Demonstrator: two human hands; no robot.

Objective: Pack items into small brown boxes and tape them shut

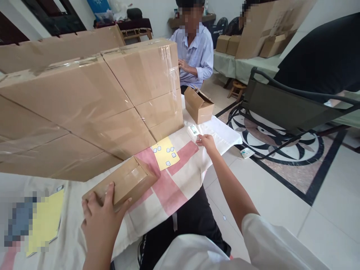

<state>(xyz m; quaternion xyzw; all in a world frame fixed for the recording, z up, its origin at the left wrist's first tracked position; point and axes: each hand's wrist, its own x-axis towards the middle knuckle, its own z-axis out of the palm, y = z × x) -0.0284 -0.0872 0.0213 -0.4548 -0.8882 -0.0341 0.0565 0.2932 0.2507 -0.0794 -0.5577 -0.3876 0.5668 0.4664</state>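
My left hand rests on the near end of a small taped cardboard box lying on the cloth-covered table, fingers spread over its top and side. My right hand is stretched out to the table's far right edge, fingers closed on a small white packet with green print. Between the hands lies a yellow sheet carrying several small white stickers.
A wall of large taped cartons stands along the table's left. An open small carton sits beyond the packet. Another person in a light shirt sits opposite. A dark folding chair stands on the floor at right, a packet lying near it.
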